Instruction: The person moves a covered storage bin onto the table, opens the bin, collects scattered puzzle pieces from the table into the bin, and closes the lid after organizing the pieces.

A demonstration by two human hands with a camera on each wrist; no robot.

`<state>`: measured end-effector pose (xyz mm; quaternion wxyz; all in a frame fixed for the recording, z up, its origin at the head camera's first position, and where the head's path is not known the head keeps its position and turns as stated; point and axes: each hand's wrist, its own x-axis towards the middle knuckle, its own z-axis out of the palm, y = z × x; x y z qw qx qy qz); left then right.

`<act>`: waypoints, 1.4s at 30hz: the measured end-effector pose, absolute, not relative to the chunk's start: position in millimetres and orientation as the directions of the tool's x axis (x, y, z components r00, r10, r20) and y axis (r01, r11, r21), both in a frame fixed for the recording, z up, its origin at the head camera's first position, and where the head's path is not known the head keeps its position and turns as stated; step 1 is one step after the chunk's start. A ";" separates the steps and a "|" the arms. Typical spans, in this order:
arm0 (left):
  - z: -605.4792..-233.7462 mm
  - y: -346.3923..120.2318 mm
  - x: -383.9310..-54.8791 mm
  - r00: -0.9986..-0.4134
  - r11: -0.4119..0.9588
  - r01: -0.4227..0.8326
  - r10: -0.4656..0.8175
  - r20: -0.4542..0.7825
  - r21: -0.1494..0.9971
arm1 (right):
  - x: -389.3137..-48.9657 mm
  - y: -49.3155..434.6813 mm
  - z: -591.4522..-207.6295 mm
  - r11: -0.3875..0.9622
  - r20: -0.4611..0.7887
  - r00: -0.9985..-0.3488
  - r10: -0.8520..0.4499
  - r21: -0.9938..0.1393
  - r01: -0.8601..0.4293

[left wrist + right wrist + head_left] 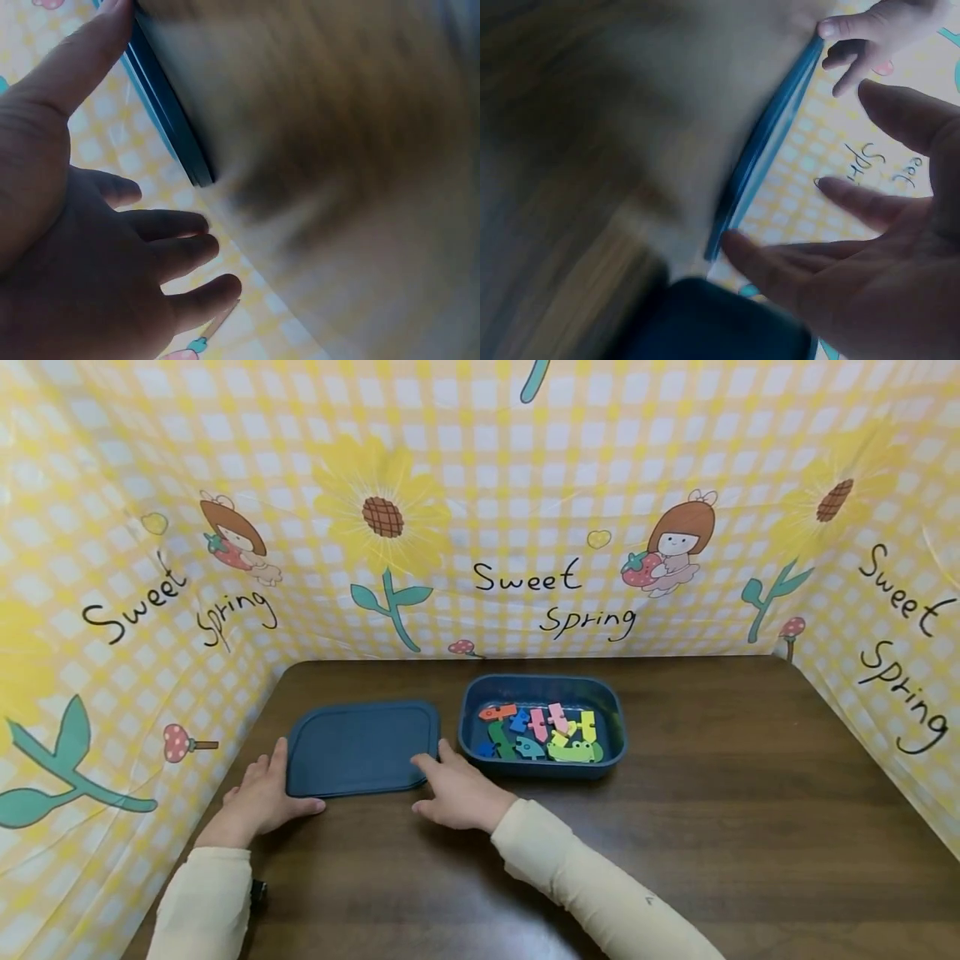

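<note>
A dark blue lid [363, 747] with rounded corners lies flat on the wooden table, left of a matching box. At its left edge is my left hand [262, 797], fingers spread along the side and thumb by the front corner. The left wrist view shows that thumb [82, 60] against the rim of the lid [169, 112]. My right hand [457, 789] reaches to the lid's right edge, fingers extended and thumb apart. In the right wrist view, one fingertip is right at the lid's end [761, 150]. Neither hand curls round anything.
The dark blue box [543, 768] stands uncovered, right of the lid. Inside lie several colourful puzzle-like pieces, among them a green frog-shaped piece [573, 752] and a pink one [557, 717]. A yellow checked cloth [517, 485] walls the wooden table [735, 827] at back and sides.
</note>
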<state>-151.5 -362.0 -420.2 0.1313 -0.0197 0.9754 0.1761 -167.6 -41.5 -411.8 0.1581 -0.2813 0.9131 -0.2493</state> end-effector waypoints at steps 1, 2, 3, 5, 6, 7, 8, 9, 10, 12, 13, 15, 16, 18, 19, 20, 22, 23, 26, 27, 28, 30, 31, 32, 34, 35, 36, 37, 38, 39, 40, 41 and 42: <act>-419.6 -363.7 -153.3 -0.962 0.937 -0.088 0.007 -0.272 0.338 | -168.9 -46.8 -413.2 0.751 -0.178 -0.808 -0.562 -0.519 -0.409; -418.9 -364.9 -155.1 -0.961 0.937 -0.093 0.004 -0.278 0.336 | -169.8 -52.5 -413.7 0.786 -0.201 -0.824 -0.529 -0.483 -0.387; -418.5 -365.9 -156.6 -0.960 0.937 -0.096 0.002 -0.280 0.335 | -170.8 -58.4 -413.9 0.817 -0.216 -0.840 -0.498 -0.440 -0.372; -417.6 -367.1 -158.6 -0.960 0.934 -0.100 0.000 -0.279 0.343 | -172.8 -70.5 -413.4 0.867 -0.230 -0.865 -0.445 -0.353 -0.352; -417.3 -367.4 -159.0 -0.960 0.931 -0.102 0.000 -0.279 0.350 | -173.8 -76.3 -413.5 0.883 -0.228 -0.874 -0.429 -0.310 -0.352; -416.5 -367.2 -158.9 -0.960 0.927 -0.107 -0.002 -0.281 0.358 | -174.7 -81.7 -414.0 0.896 -0.224 -0.882 -0.415 -0.271 -0.353; -416.5 -367.2 -158.6 -0.959 0.926 -0.108 0.000 -0.285 0.363 | -175.6 -86.1 -414.5 0.905 -0.216 -0.889 -0.404 -0.234 -0.355; -416.6 -366.9 -158.3 -0.957 0.923 -0.110 0.002 -0.289 0.369 | -176.5 -89.9 -415.4 0.911 -0.209 -0.893 -0.398 -0.205 -0.358; -416.7 -366.4 -158.2 -0.956 0.920 -0.110 0.005 -0.293 0.375 | -177.7 -92.6 -416.6 0.915 -0.201 -0.897 -0.393 -0.179 -0.361; -417.9 -365.3 -158.9 -0.954 0.915 -0.114 0.007 -0.300 0.387 | -180.3 -95.9 -418.1 0.923 -0.190 -0.905 -0.381 -0.142 -0.358; -419.0 -365.8 -158.3 -0.952 0.912 -0.123 0.003 -0.305 0.391 | -181.3 -97.7 -418.8 0.924 -0.187 -0.907 -0.378 -0.132 -0.358; -421.7 -367.1 -158.3 -0.950 0.906 -0.134 -0.002 -0.313 0.402 | -183.7 -100.1 -419.2 0.929 -0.190 -0.910 -0.368 -0.123 -0.350; -422.7 -367.5 -158.8 -0.949 0.904 -0.137 -0.002 -0.316 0.406 | -185.2 -100.8 -419.3 0.932 -0.194 -0.912 -0.360 -0.121 -0.342; -423.3 -368.0 -160.3 -0.947 0.898 -0.144 -0.004 -0.321 0.415 | -188.3 -101.7 -418.9 0.939 -0.199 -0.919 -0.341 -0.120 -0.323; -423.8 -368.3 -160.9 -0.947 0.897 -0.146 -0.004 -0.323 0.418 | -190.1 -102.4 -419.3 0.941 -0.199 -0.921 -0.336 -0.120 -0.317; -423.8 -368.3 -161.5 -0.947 0.895 -0.145 -0.002 -0.321 0.422 | -191.6 -103.0 -419.3 0.942 -0.197 -0.923 -0.330 -0.128 -0.310; -422.6 -367.8 -162.3 -0.949 0.893 -0.144 -0.002 -0.315 0.427 | -194.3 -104.7 -419.7 0.944 -0.187 -0.929 -0.321 -0.147 -0.296; -422.0 -367.4 -162.4 -0.950 0.891 -0.144 -0.002 -0.313 0.431 | -195.4 -105.7 -420.1 0.944 -0.181 -0.932 -0.315 -0.159 -0.288; -420.5 -365.9 -161.7 -0.950 0.887 -0.146 -0.002 -0.311 0.439 | -197.5 -108.4 -421.0 0.943 -0.169 -0.939 -0.301 -0.197 -0.267; -420.4 -365.4 -161.0 -0.950 0.885 -0.147 -0.002 -0.313 0.442 | -197.9 -108.9 -421.4 0.943 -0.170 -0.940 -0.296 -0.205 -0.260; -419.7 -364.9 -161.0 -0.949 0.885 -0.148 -0.001 -0.316 0.441 | -198.4 -109.1 -421.3 0.943 -0.169 -0.941 -0.293 -0.213 -0.255; -418.4 -363.8 -160.3 -0.946 0.883 -0.153 -0.002 -0.324 0.443 | -199.1 -109.2 -421.0 0.942 -0.176 -0.942 -0.285 -0.233 -0.242; -418.6 -363.3 -159.8 -0.944 0.881 -0.156 -0.001 -0.329 0.446 | -199.3 -108.9 -421.6 0.941 -0.181 -0.942 -0.283 -0.243 -0.235; -418.9 -362.9 -159.4 -0.943 0.879 -0.159 -0.001 -0.332 0.449 | -199.6 -108.5 -421.9 0.939 -0.185 -0.942 -0.280 -0.255 -0.230; -419.3 -363.3 -158.9 -0.944 0.876 -0.160 0.000 -0.330 0.455 | -200.1 -107.9 -422.9 0.936 -0.187 -0.943 -0.274 -0.275 -0.218; -419.2 -363.7 -158.3 -0.945 0.874 -0.158 0.002 -0.328 0.460 | -200.0 -107.6 -422.7 0.935 -0.185 -0.944 -0.272 -0.281 -0.214; -418.9 -364.5 -157.6 -0.947 0.873 -0.154 0.004 -0.322 0.463 | -199.6 -107.6 -421.9 0.934 -0.181 -0.945 -0.271 -0.289 -0.212; -417.8 -365.1 -156.6 -0.948 0.871 -0.152 0.005 -0.318 0.467 | -198.7 -107.6 -420.3 0.932 -0.175 -0.947 -0.270 -0.294 -0.211; -416.0 -366.0 -155.0 -0.950 0.870 -0.148 0.007 -0.311 0.471 | -197.5 -107.7 -417.8 0.930 -0.168 -0.948 -0.271 -0.300 -0.213; -413.8 -367.1 -153.0 -0.954 0.869 -0.140 0.010 -0.301 0.474 | -196.1 -107.9 -414.9 0.926 -0.158 -0.948 -0.275 -0.308 -0.218; -410.6 -368.1 -150.7 -0.957 0.870 -0.134 0.011 -0.289 0.474 | -194.5 -108.2 -411.6 0.921 -0.143 -0.949 -0.282 -0.316 -0.226; -406.5 -369.1 -148.1 -0.962 0.869 -0.127 0.010 -0.274 0.479 | -192.6 -108.3 -407.4 0.915 -0.129 -0.948 -0.292 -0.327 -0.237; -402.5 -370.2 -145.5 -0.966 0.868 -0.120 0.010 -0.258 0.482 | -190.9 -108.4 -403.4 0.907 -0.112 -0.947 -0.302 -0.341 -0.249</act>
